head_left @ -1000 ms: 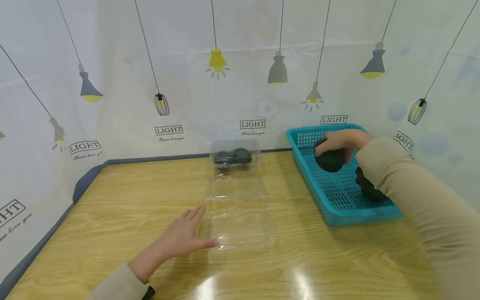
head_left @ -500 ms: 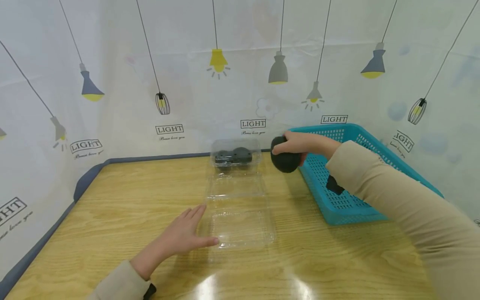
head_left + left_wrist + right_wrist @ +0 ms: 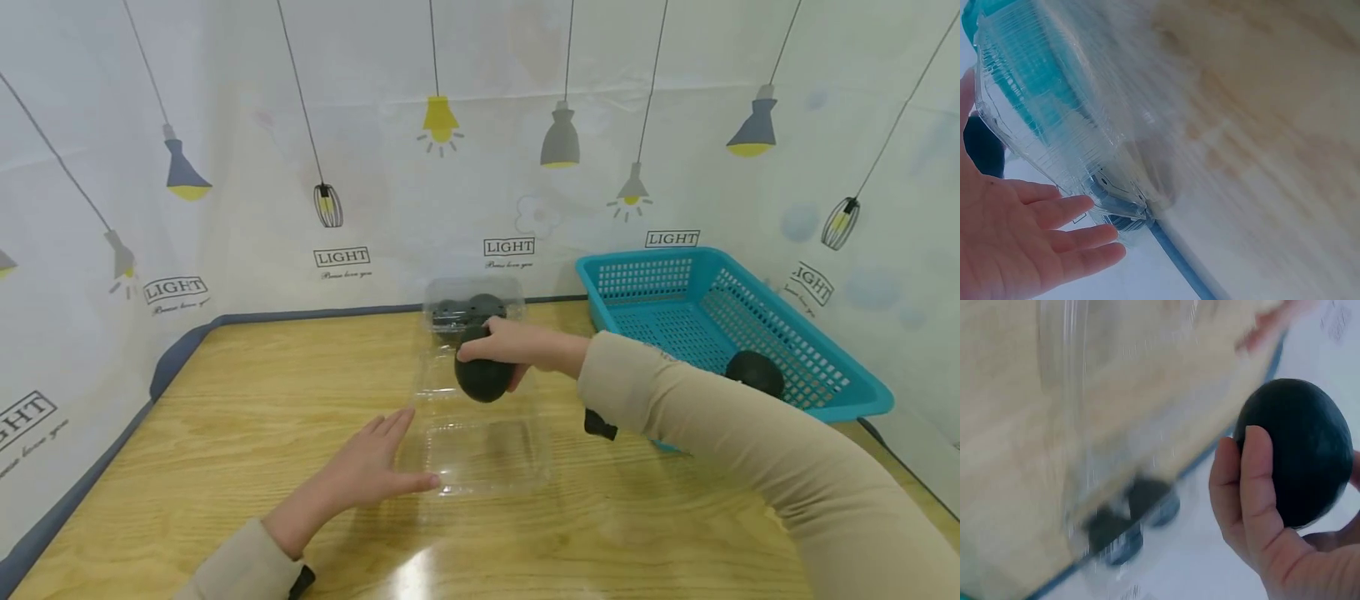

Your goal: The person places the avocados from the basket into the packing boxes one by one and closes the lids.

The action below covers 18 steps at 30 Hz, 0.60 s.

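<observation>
My right hand [image 3: 517, 346] grips a dark egg-shaped avocado [image 3: 482, 371] over the middle of an open clear plastic clamshell box [image 3: 480, 458]. In the right wrist view, the fingers [image 3: 1257, 481] curl against one side of the avocado [image 3: 1300, 450]. Two more dark avocados [image 3: 483, 308] sit at the far end of the box, behind clear plastic. My left hand [image 3: 360, 467] lies at the near left edge of the box, fingers spread and thumb tip over the rim. The left wrist view shows that hand [image 3: 1029, 244] with its palm bare and the clear box [image 3: 1054, 125] beside it.
A turquoise perforated basket [image 3: 645, 312] stands at the right, with a dark avocado [image 3: 753, 372] inside; my right sleeve [image 3: 720, 417] hides its near corner. Behind the wooden table [image 3: 300, 375] hangs a pale backdrop [image 3: 390, 192] printed with lamps.
My right hand has carried the avocado out of the basket, left and nearer, to above the clear box. The left hand has stayed in place.
</observation>
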### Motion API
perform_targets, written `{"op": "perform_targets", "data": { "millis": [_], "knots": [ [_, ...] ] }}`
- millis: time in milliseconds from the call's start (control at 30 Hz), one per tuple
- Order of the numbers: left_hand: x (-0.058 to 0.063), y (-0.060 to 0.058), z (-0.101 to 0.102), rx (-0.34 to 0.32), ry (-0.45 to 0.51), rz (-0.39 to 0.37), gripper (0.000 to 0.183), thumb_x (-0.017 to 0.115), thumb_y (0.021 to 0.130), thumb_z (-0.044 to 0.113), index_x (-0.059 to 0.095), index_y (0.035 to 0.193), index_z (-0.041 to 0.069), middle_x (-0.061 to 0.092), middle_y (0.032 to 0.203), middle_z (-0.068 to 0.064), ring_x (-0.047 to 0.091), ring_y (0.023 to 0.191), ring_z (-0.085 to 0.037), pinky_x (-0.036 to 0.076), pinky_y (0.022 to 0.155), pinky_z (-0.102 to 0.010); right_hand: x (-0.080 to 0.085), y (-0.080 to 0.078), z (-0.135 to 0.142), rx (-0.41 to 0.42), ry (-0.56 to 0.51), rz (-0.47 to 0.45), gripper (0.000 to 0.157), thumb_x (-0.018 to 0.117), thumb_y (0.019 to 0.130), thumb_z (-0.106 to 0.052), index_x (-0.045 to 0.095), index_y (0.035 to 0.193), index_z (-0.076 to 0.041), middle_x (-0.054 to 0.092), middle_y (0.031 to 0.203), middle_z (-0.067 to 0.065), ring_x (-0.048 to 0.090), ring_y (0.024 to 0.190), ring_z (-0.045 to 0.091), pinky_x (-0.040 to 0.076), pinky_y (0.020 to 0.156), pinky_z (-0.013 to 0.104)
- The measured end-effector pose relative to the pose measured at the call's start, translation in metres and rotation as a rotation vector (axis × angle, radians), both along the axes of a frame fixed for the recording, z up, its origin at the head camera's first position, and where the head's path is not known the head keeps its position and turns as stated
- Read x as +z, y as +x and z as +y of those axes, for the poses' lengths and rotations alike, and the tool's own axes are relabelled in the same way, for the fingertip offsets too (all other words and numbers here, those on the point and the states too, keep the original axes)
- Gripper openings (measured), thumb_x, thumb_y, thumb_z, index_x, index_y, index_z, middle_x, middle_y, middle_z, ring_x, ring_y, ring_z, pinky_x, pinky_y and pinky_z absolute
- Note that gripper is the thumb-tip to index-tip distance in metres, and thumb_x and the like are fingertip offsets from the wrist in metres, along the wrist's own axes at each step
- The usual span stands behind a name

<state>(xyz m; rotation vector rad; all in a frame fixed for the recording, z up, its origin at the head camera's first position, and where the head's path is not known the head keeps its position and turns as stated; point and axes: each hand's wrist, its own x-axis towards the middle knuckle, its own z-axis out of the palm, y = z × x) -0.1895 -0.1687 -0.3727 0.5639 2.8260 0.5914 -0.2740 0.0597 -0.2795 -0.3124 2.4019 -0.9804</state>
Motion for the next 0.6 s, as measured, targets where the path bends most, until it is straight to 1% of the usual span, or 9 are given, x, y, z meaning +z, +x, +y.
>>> {"op": "perform_targets", "data": {
  "millis": [67, 167, 200, 300, 400, 500, 600],
  "knots": [
    [0.0, 0.0, 0.0, -0.001, -0.003, -0.001, 0.098, 0.062, 0.077, 0.059, 0.02, 0.145, 0.002, 0.028, 0.146, -0.02, 0.025, 0.13, -0.047, 0.026, 0.102, -0.06, -0.009, 0.007, -0.009, 0.013, -0.018, -0.023, 0.062, 0.058, 0.083, -0.04, 0.04, 0.127, 0.001, 0.053, 0.107, 0.016, 0.064, 0.077, 0.021, 0.056, 0.062, 0.035],
    [0.001, -0.001, 0.0, 0.001, 0.0, -0.01, 0.097, 0.062, 0.077, 0.058, 0.021, 0.145, 0.003, 0.028, 0.146, -0.019, 0.025, 0.131, -0.047, 0.027, 0.101, -0.06, -0.023, 0.015, -0.02, 0.057, -0.038, -0.065, 0.052, 0.058, 0.083, -0.039, 0.05, 0.115, 0.0, 0.057, 0.098, 0.013, 0.064, 0.074, 0.02, 0.056, 0.063, 0.037],
    [0.001, -0.001, 0.0, 0.002, 0.0, -0.017, 0.097, 0.062, 0.077, 0.058, 0.02, 0.146, 0.003, 0.028, 0.147, -0.019, 0.024, 0.131, -0.047, 0.026, 0.101, -0.06, -0.028, 0.017, -0.023, 0.075, -0.043, -0.078, 0.05, 0.059, 0.083, -0.039, 0.051, 0.113, 0.0, 0.058, 0.096, 0.012, 0.064, 0.074, 0.02, 0.056, 0.064, 0.038],
    [0.001, -0.001, -0.001, 0.003, 0.002, -0.034, 0.097, 0.061, 0.078, 0.059, 0.02, 0.146, 0.004, 0.027, 0.147, -0.018, 0.023, 0.132, -0.047, 0.026, 0.101, -0.061, -0.043, 0.021, -0.031, 0.107, -0.052, -0.113, 0.047, 0.059, 0.084, -0.038, 0.053, 0.115, -0.003, 0.058, 0.096, 0.01, 0.063, 0.077, 0.021, 0.055, 0.067, 0.042],
    [0.001, -0.002, -0.001, -0.001, -0.003, -0.035, 0.098, 0.061, 0.077, 0.06, 0.019, 0.146, 0.005, 0.026, 0.148, -0.018, 0.022, 0.132, -0.047, 0.025, 0.101, -0.062, -0.055, 0.024, -0.036, 0.112, -0.051, -0.133, 0.048, 0.06, 0.084, -0.037, 0.052, 0.118, -0.003, 0.058, 0.096, 0.01, 0.063, 0.078, 0.022, 0.055, 0.066, 0.042],
    [0.001, -0.002, -0.002, -0.007, -0.011, -0.024, 0.099, 0.06, 0.076, 0.062, 0.019, 0.146, 0.005, 0.026, 0.148, -0.018, 0.022, 0.131, -0.048, 0.026, 0.1, -0.062, -0.067, 0.025, -0.04, 0.112, -0.051, -0.154, 0.047, 0.061, 0.084, -0.037, 0.053, 0.116, -0.004, 0.057, 0.096, 0.009, 0.061, 0.078, 0.021, 0.056, 0.063, 0.041],
    [0.002, -0.002, -0.001, -0.01, -0.015, -0.026, 0.101, 0.059, 0.076, 0.063, 0.018, 0.146, 0.005, 0.025, 0.148, -0.019, 0.022, 0.131, -0.048, 0.026, 0.1, -0.063, -0.076, 0.027, -0.043, 0.115, -0.04, -0.166, 0.043, 0.062, 0.084, -0.037, 0.055, 0.112, -0.005, 0.057, 0.094, 0.009, 0.062, 0.077, 0.022, 0.056, 0.061, 0.04]
  ]
}}
